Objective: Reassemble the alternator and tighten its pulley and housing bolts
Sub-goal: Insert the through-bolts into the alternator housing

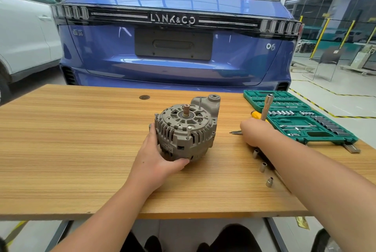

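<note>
1. The open green plastic socket case (301, 118) lies at the right far part of the table; its moulded recesses hold rows of chrome sockets, bits and an extension bar.
2. The grey cast-metal alternator (186, 129) stands near the middle of the wood-grain tabletop (71, 139), shaft end up, with long housing bolts (189, 132) protruding from its upper face.
3. The left hand (156, 158) grips the alternator's near-left side, thumb curled under its lower rim.
4. The right hand (255, 132) is closed around a silver metal driver with a yellow handle (264, 109), whose shaft rises tilted in front of the case.
5. Three loose chrome sockets (263, 166) stand in a line on the table just beside the right forearm; a thin pointed metal tool (235, 132) lies left of the right hand.
6. Behind the table stands a blue car's rear (173, 48), a white car (26, 33) to its left, and a workshop floor with yellow-black markings.
7. The forearm covers a dark object near the sockets, which cannot be identified; the driver's tip is hidden by the hand.
</note>
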`<action>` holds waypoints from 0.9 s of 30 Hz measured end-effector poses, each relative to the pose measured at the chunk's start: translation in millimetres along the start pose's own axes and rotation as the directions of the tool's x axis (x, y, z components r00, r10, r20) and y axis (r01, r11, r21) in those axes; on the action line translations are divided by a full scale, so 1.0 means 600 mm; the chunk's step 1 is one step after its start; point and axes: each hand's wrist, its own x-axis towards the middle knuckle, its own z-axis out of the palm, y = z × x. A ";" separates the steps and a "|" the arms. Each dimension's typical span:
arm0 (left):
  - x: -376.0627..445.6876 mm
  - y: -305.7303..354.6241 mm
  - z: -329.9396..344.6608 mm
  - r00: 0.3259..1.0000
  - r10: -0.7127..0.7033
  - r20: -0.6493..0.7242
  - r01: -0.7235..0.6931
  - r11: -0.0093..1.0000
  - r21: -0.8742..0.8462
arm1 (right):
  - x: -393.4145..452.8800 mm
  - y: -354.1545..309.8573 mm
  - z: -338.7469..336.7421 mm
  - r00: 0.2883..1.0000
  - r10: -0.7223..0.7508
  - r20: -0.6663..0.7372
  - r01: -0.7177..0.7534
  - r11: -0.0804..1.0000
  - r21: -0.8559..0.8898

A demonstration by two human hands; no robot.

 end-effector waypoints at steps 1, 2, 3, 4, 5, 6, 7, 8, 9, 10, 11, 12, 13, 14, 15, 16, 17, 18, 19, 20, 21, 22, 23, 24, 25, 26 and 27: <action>0.000 0.000 0.000 1.000 0.022 -0.004 -0.022 1.000 0.000 | -0.004 0.001 0.000 1.000 -0.007 -0.013 0.007 1.000 -0.011; -0.001 0.000 0.000 1.000 0.028 -0.004 -0.028 1.000 0.000 | -0.008 0.001 0.000 1.000 -0.017 -0.024 0.016 1.000 -0.023; -0.001 0.000 0.001 1.000 0.019 0.001 -0.019 1.000 -0.010 | -0.015 0.001 -0.002 0.999 -0.030 -0.027 0.029 0.999 -0.031; 0.000 -0.001 0.000 1.000 0.004 0.014 -0.004 1.000 -0.030 | -0.021 0.000 -0.005 0.999 -0.042 -0.025 0.042 0.999 -0.034; 0.000 -0.004 -0.001 1.000 -0.009 0.028 0.010 0.998 -0.054 | -0.028 0.000 -0.009 0.999 -0.050 -0.021 0.049 0.998 -0.027; 0.000 -0.006 -0.002 0.999 -0.017 0.035 0.019 0.997 -0.077 | -0.035 0.000 -0.013 0.998 -0.053 -0.021 0.053 0.999 0.001; 0.000 -0.008 -0.005 0.999 -0.024 0.032 0.027 0.995 -0.095 | -0.041 0.001 -0.016 0.998 -0.053 -0.034 0.055 0.997 0.056; -0.001 -0.010 -0.007 0.999 -0.035 0.020 0.037 0.993 -0.112 | -0.047 0.004 -0.020 0.997 -0.047 -0.065 0.056 0.989 0.138; 0.000 -0.013 -0.009 0.999 -0.049 0.003 0.049 0.990 -0.131 | -0.053 0.007 -0.023 0.992 -0.038 -0.120 0.066 0.970 0.235; 0.000 -0.016 -0.011 0.998 -0.066 -0.019 0.062 0.986 -0.157 | -0.061 0.011 -0.026 0.981 -0.027 -0.192 0.092 0.938 0.335; 0.001 -0.020 -0.013 0.995 -0.089 -0.044 0.079 0.978 -0.192 | -0.069 0.015 -0.030 0.963 -0.008 -0.270 0.128 0.893 0.432; 0.003 -0.025 -0.015 0.990 -0.118 -0.071 0.098 0.967 -0.235 | -0.079 0.017 -0.036 0.940 0.024 -0.340 0.169 0.833 0.527; 0.006 -0.029 -0.017 0.983 -0.153 -0.102 0.119 0.953 -0.280 | -0.090 0.020 -0.044 0.913 0.065 -0.402 0.214 0.764 0.608; 0.009 -0.033 -0.017 0.973 -0.189 -0.134 0.138 0.937 -0.321 | -0.102 0.022 -0.053 0.881 0.110 -0.460 0.264 0.693 0.670; 0.012 -0.037 -0.017 0.961 -0.223 -0.164 0.154 0.922 -0.355 | -0.114 0.024 -0.064 0.844 0.159 -0.512 0.319 0.618 0.718; 0.016 -0.040 -0.015 0.949 -0.249 -0.191 0.163 0.912 -0.377 | -0.128 0.025 -0.078 0.807 0.214 -0.550 0.378 0.529 0.760; 0.018 -0.041 -0.013 0.940 -0.264 -0.214 0.166 0.907 -0.388 | -0.144 0.024 -0.093 0.778 0.264 -0.570 0.439 0.421 0.794; 0.019 -0.042 -0.011 0.935 -0.268 -0.234 0.164 0.909 -0.383 | -0.160 0.022 -0.109 0.760 0.293 -0.580 0.498 0.311 0.809; 0.019 -0.041 -0.009 0.934 -0.259 -0.248 0.160 0.920 -0.359 | -0.176 0.018 -0.125 0.746 0.292 -0.598 0.554 0.226 0.802; 0.019 -0.041 -0.007 0.938 -0.240 -0.249 0.153 0.934 -0.324 | -0.192 0.010 -0.140 0.732 0.263 -0.629 0.604 0.179 0.777; 0.018 -0.041 -0.005 0.947 -0.217 -0.235 0.143 0.944 -0.297 | -0.206 0.001 -0.153 0.715 0.214 -0.665 0.645 0.163 0.747; 0.017 -0.039 -0.004 0.959 -0.192 -0.207 0.129 0.949 -0.286 | -0.218 -0.010 -0.163 0.700 0.161 -0.696 0.676 0.167 0.718; 0.013 -0.036 -0.004 0.972 -0.168 -0.166 0.114 0.949 -0.294 | -0.227 -0.022 -0.169 0.683 0.108 -0.722 0.698 0.195 0.690; 0.009 -0.033 -0.004 0.982 -0.147 -0.122 0.103 0.945 -0.312 | -0.233 -0.035 -0.172 0.667 0.059 -0.743 0.712 0.245 0.658; 0.005 -0.029 -0.006 0.988 -0.132 -0.082 0.099 0.940 -0.328 | -0.237 -0.047 -0.172 0.656 0.015 -0.754 0.717 0.300 0.629; 0.002 -0.027 -0.008 0.991 -0.119 -0.053 0.095 0.938 -0.334 | -0.238 -0.060 -0.169 0.654 -0.026 -0.756 0.716 0.344 0.607; -0.001 -0.026 -0.010 0.994 -0.104 -0.031 0.088 0.939 -0.333 | -0.239 -0.071 -0.165 0.653 -0.065 -0.754 0.716 0.375 0.589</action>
